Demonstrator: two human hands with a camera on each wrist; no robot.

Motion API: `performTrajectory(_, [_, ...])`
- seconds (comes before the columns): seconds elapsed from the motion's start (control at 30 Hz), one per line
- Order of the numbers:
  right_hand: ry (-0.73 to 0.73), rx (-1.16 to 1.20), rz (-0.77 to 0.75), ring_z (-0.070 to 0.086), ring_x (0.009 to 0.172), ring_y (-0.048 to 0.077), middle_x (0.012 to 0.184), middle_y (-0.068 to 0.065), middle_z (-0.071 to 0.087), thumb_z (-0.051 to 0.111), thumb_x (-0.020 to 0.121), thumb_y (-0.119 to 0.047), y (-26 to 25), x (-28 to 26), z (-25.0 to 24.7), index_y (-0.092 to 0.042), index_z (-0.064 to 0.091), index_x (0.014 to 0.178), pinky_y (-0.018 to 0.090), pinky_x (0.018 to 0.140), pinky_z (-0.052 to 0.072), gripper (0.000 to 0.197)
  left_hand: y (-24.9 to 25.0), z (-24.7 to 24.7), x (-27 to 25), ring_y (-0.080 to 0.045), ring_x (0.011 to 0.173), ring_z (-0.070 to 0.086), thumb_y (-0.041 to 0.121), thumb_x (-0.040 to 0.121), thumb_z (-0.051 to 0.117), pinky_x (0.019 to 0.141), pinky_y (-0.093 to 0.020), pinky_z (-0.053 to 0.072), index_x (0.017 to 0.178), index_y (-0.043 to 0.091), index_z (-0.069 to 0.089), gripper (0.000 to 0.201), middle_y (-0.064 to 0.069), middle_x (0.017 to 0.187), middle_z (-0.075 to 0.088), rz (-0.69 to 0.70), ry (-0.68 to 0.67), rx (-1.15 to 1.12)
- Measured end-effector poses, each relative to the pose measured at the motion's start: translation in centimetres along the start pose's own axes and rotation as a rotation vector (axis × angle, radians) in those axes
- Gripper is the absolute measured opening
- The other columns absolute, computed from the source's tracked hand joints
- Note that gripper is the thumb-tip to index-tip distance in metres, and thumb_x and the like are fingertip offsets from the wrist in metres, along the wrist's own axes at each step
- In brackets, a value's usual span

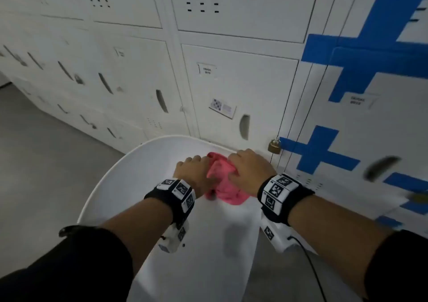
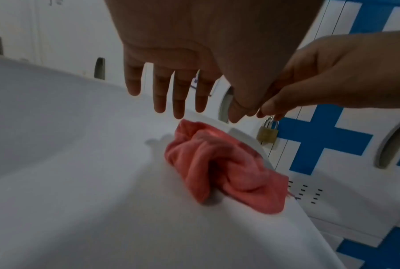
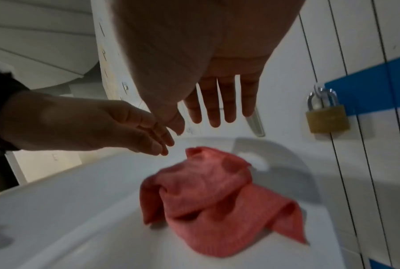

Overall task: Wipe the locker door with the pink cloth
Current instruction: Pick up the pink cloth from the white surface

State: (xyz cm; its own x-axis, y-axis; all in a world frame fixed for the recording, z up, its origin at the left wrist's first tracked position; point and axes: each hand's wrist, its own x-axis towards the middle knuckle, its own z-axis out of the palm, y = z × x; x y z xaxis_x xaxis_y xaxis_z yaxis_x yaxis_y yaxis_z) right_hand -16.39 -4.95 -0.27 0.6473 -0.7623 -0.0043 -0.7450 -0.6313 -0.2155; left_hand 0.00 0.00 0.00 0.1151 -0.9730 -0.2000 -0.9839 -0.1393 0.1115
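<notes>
A crumpled pink cloth (image 1: 223,182) (image 2: 224,169) (image 3: 217,200) lies on a white curved surface (image 1: 139,163) at its far edge, close to the lockers. My left hand (image 1: 192,169) (image 2: 203,111) hovers just above the cloth's left side with straight, spread fingers. Over its right side my right hand (image 1: 250,167) (image 3: 201,122) does the same. In both wrist views a gap shows between fingertips and cloth, and neither hand holds anything. The white locker door (image 1: 236,88) with a label and a code sticker stands right behind.
A brass padlock (image 1: 274,146) (image 2: 268,133) (image 3: 327,118) hangs at the door's lower right corner. Blue tape crosses (image 1: 324,156) mark the lockers to the right. More white lockers run off to the left above a grey floor (image 1: 46,163).
</notes>
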Motion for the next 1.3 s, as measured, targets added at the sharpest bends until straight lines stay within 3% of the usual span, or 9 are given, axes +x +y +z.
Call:
performTrajectory(0.33, [-0.16, -0.004, 0.021, 0.044, 0.117, 0.026, 0.129, 0.007, 0.048, 0.061, 0.08, -0.053, -1.0, 0.6, 5.2, -0.022, 0.041, 0.133, 0.038, 0.091, 0.045, 0.065, -1.5, 3.4, 0.9, -0.02, 0.085, 0.048, 0.039, 0.081, 0.059, 0.084, -0.038, 0.04, 0.093, 0.023, 0.044, 0.025, -0.001, 0.097, 0.061, -0.028, -0.087, -0.078])
performTrajectory(0.5, [-0.112, -0.039, 0.013, 0.046, 0.116, 0.025, 0.125, 0.007, 0.052, 0.054, 0.09, -0.045, -1.1, 0.2, 5.3, -0.02, 0.048, 0.13, 0.037, 0.09, 0.047, 0.048, -1.2, 3.1, 1.0, -0.021, 0.087, 0.053, 0.035, 0.083, 0.06, 0.083, -0.037, 0.042, 0.099, 0.017, 0.053, 0.024, -0.002, 0.098, 0.064, 0.014, -0.128, -0.047])
performTrajectory(0.67, [-0.036, 0.042, 0.017, 0.053, 0.105, 0.024, 0.11, 0.005, 0.06, 0.046, 0.094, -0.039, -1.1, -0.8, 3.4, -0.015, 0.058, 0.116, 0.037, 0.084, 0.049, 0.034, 0.2, 1.0, 0.2, -0.027, 0.095, 0.056, 0.034, 0.093, 0.043, 0.086, -0.039, 0.039, 0.101, 0.018, 0.049, 0.019, -0.005, 0.101, 0.066, 0.07, -0.091, -0.044])
performTrajectory(0.77, [0.04, 0.036, 0.055, 0.054, 0.101, 0.023, 0.103, 0.003, 0.063, 0.039, 0.094, -0.035, -0.6, -1.7, 0.9, -0.016, 0.058, 0.108, 0.037, 0.085, 0.045, 0.03, 1.7, -1.5, -0.3, -0.029, 0.096, 0.058, 0.035, 0.093, 0.04, 0.086, -0.038, 0.037, 0.106, 0.023, 0.05, 0.02, -0.005, 0.099, 0.067, 0.109, -0.031, -0.094])
performTrajectory(0.87, [0.111, 0.009, 0.091, 0.051, 0.093, 0.022, 0.089, -0.002, 0.059, 0.044, 0.09, -0.043, 0.3, -2.8, -3.1, -0.022, 0.054, 0.089, 0.04, 0.086, 0.04, 0.023, 3.6, -4.6, -0.4, -0.03, 0.088, 0.06, 0.038, 0.09, 0.045, 0.081, -0.038, 0.043, 0.09, 0.021, 0.047, 0.017, -0.007, 0.094, 0.067, 0.173, 0.03, -0.117])
performTrajectory(0.97, [0.189, 0.063, 0.135, 0.052, 0.085, 0.02, 0.081, -0.004, 0.056, 0.051, 0.085, -0.047, 1.5, -4.6, -7.5, -0.023, 0.049, 0.08, 0.034, 0.074, 0.04, 0.025, 6.3, -8.2, -0.7, -0.03, 0.083, 0.06, 0.036, 0.088, 0.049, 0.076, -0.04, 0.048, 0.084, 0.021, 0.044, 0.017, -0.007, 0.087, 0.066, 0.284, 0.089, -0.188])
performTrajectory(1.03, [0.233, 0.207, 0.163, 0.056, 0.085, 0.018, 0.087, -0.006, 0.058, 0.057, 0.08, -0.049, 2.5, -6.0, -10.4, -0.022, 0.054, 0.091, 0.033, 0.071, 0.047, 0.029, 8.4, -10.8, -1.1, -0.029, 0.08, 0.06, 0.034, 0.088, 0.051, 0.072, -0.039, 0.048, 0.083, 0.021, 0.043, 0.016, -0.006, 0.082, 0.063, 0.361, 0.126, -0.244])
performTrajectory(1.1, [0.233, 0.336, 0.175, 0.059, 0.092, 0.014, 0.103, -0.008, 0.062, 0.06, 0.073, -0.054, 3.0, -7.6, -13.6, -0.029, 0.051, 0.115, 0.035, 0.078, 0.051, 0.05, 10.9, -13.4, -1.6, -0.029, 0.077, 0.059, 0.032, 0.087, 0.053, 0.068, -0.037, 0.047, 0.08, 0.022, 0.044, 0.015, -0.005, 0.078, 0.062, 0.443, 0.164, -0.288])
performTrajectory(1.3, [0.456, 0.541, 0.172, 0.062, 0.088, 0.001, 0.094, -0.016, 0.067, 0.067, 0.069, -0.048, 5.0, -13.7, -22.7, -0.035, 0.055, 0.108, 0.034, 0.08, 0.055, 0.043, 19.7, -21.5, -3.8, -0.027, 0.071, 0.058, 0.028, 0.088, 0.052, 0.067, -0.04, 0.049, 0.082, 0.019, 0.049, 0.011, -0.006, 0.077, 0.063, 0.641, 0.32, -0.356])
